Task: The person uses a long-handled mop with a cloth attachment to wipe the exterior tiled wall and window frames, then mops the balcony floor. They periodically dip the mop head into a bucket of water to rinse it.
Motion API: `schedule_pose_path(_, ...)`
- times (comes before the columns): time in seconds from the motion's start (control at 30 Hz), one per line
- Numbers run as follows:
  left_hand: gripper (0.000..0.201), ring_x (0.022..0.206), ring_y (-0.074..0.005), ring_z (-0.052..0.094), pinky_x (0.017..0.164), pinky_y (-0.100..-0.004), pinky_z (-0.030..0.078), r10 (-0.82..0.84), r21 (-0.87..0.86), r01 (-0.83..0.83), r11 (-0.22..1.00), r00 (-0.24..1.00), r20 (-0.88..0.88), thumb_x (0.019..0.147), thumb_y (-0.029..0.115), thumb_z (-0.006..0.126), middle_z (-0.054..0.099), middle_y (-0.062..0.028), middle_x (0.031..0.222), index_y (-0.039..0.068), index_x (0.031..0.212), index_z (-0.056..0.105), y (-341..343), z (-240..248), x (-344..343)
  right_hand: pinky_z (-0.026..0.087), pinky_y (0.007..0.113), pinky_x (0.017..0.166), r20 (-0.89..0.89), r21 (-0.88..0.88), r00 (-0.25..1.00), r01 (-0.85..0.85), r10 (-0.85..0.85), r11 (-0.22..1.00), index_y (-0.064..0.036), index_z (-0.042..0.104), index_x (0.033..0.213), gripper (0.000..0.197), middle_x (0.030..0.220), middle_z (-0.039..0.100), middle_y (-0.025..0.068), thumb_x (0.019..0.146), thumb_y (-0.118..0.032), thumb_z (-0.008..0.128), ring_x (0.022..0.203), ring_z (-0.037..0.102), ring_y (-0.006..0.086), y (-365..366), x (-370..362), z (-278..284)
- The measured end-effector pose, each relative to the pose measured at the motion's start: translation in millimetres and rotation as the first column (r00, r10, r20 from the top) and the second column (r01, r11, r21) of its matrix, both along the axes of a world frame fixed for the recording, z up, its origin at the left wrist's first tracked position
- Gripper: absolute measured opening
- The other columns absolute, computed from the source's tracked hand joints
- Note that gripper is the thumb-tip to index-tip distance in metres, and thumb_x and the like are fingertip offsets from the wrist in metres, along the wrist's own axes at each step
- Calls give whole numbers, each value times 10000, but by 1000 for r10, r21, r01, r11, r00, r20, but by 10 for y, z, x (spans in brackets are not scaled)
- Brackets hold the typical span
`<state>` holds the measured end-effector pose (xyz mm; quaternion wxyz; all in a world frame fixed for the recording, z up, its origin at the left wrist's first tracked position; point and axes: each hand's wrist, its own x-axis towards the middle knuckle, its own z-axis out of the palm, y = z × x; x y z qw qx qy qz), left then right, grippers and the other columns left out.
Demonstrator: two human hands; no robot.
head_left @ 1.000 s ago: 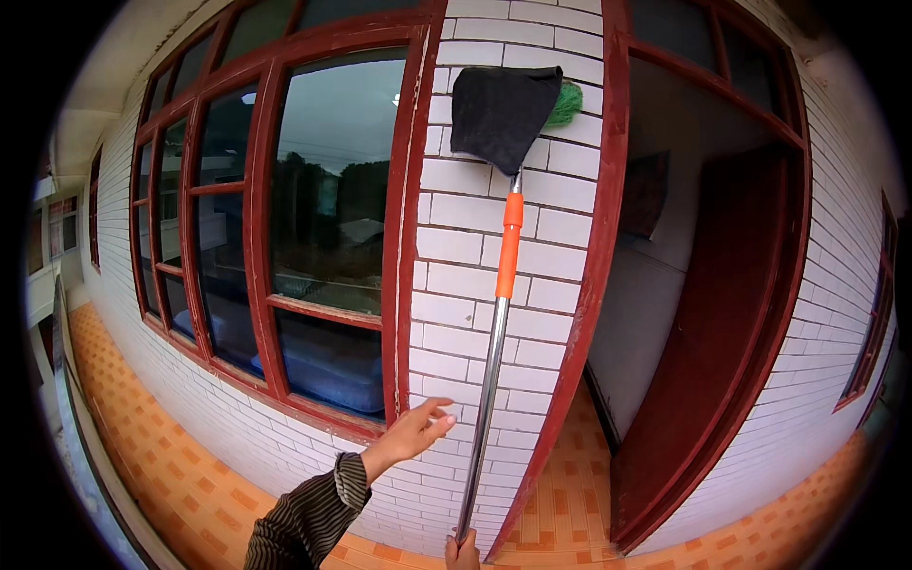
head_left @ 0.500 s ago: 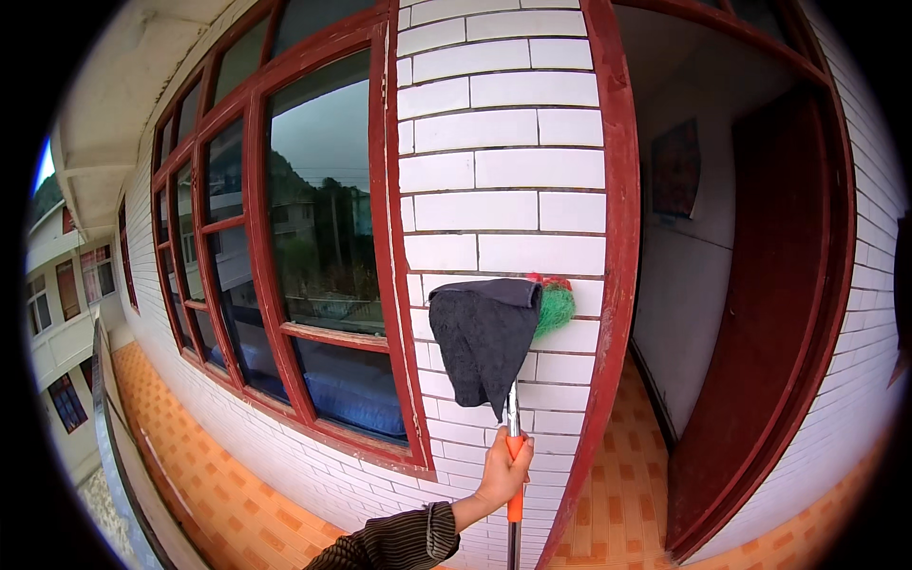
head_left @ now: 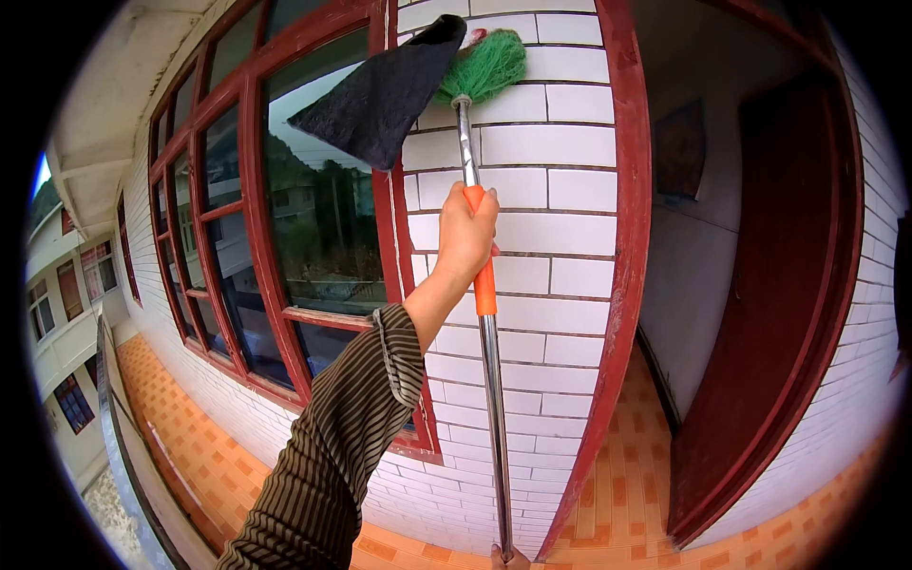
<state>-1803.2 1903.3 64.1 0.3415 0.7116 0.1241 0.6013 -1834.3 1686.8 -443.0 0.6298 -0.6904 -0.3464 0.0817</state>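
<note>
My left hand (head_left: 463, 231) is wrapped round the orange grip of a long-handled duster (head_left: 489, 370) with a shiny metal pole. Its green bristle head (head_left: 492, 68), with a bit of red at the top, is raised against the white tiled wall. A black cloth (head_left: 385, 100) hangs off the left side of the head, its loose corner spread across the window frame and glass. At the lower edge, my right hand (head_left: 510, 559) closes round the bottom of the pole; only part of that hand shows.
A red-framed window (head_left: 328, 247) fills the wall on the left. To the right stands an open doorway with a dark red door (head_left: 788, 313). Orange tiles (head_left: 214, 446) cover the floor, and a balcony railing (head_left: 123, 456) runs along the far left.
The duster has risen up the wall with my left hand. The black cloth has swung out to the left, baring the green bristles. My right hand has come into view on the pole.
</note>
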Motion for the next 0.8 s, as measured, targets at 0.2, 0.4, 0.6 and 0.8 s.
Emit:
schedule_pose_path(0.2, 347, 568, -154, 585, 506, -285, 521, -275, -153, 256, 955, 954, -122, 968, 312, 548, 543, -78, 776, 20, 1102, 417, -106, -1063, -23, 341, 381, 459, -177, -7, 981, -80, 77, 997, -40, 565, 605, 414, 499, 450, 66, 892, -328, 644, 494, 408, 157, -376, -294, -1092)
schedule_pose_path(0.4, 838, 1197, -265, 498, 934, -453, 472, -582, -183, 685, 705, 707, 403, 885, 621, 517, 364, -116, 1372, 154, 1483, 163, 473, -1813, -434, 302, 304, 470, -306, -63, 938, -192, 164, 979, -58, 569, 684, 305, 585, 445, -36, 890, -262, 665, 547, 387, 68, -559, -461, -1817)
schedule_pose_path(0.6, 919, 1365, -311, 324, 1056, -429, 391, -481, -45, 545, 837, 773, 414, 866, 617, 567, 253, -157, 1476, 207, 1514, 62, 616, -928, -665, 303, 305, 439, -300, -166, 954, -67, 14, 984, -62, 565, 678, 336, 545, 412, -32, 891, -299, 675, 504, 373, 86, -977, -522, -1731)
schedule_pose_path(0.8, 845, 1320, -329, 373, 1052, -425, 358, 126, 50, -119, 992, 977, -171, 791, 555, 710, 398, -186, 1381, 174, 1458, 358, 1019, -350, -1021, 307, 307, 430, -459, -153, 887, -131, 47, 979, -66, 545, 665, 350, 534, 409, -18, 893, -295, 679, 489, 360, 100, -1179, -707, -1945)
